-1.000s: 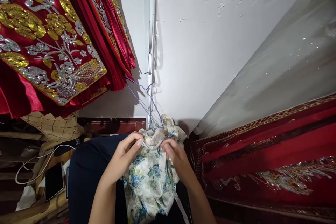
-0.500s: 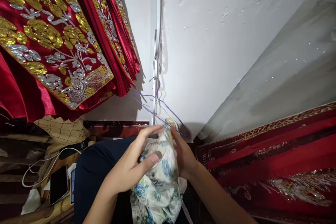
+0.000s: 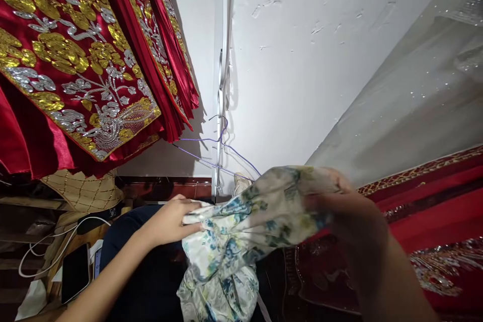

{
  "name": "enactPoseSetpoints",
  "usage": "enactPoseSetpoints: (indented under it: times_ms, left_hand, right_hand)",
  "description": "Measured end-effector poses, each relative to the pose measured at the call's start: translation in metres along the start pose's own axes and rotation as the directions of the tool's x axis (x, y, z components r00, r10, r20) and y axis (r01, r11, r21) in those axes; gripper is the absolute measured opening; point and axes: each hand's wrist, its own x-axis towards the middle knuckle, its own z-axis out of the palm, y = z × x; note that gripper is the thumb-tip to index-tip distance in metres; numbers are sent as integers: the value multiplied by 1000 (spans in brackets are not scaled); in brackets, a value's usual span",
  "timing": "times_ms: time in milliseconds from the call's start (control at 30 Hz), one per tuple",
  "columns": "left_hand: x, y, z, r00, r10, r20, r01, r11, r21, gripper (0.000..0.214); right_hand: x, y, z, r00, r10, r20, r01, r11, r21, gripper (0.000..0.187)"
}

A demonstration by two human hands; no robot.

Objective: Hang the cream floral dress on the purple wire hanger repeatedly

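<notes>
A white cloth with a blue and green flower print (image 3: 241,221) is stretched between my two hands over my dark-clad lap (image 3: 151,271). My left hand (image 3: 169,220) pinches its left end, fingers closed on the fabric. My right hand (image 3: 341,206) is raised to the right, blurred by motion, and closed on the cloth's other end. The rest of the cloth hangs down between my knees. A thin purple wire hanger (image 3: 217,148) hangs on the wall just behind the cloth.
Red garments with gold and silver embroidery (image 3: 75,60) hang at the upper left. More red embroidered fabric (image 3: 426,221) under clear plastic (image 3: 407,105) lies at the right. A phone (image 3: 75,271) and a white cable (image 3: 49,241) rest on a shelf at the lower left.
My hands were close together bunching the cloth; now the right hand has pulled out to the right, spreading the cloth wide, while the left hand stays low and holds its end.
</notes>
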Motion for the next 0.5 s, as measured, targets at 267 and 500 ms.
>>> enactPoseSetpoints:
  times_ms: [267,500]
  left_hand:
    - [-37,17,-37,983,-101,-152,117,988,99,24]
    - [-36,46,-46,875,208,-438,-153,975,159,16]
  right_hand:
    - [94,64,-44,850,-441,-289,217,792,-571,37]
    - [157,132,-44,965,-263,-19,217,834,-507,14]
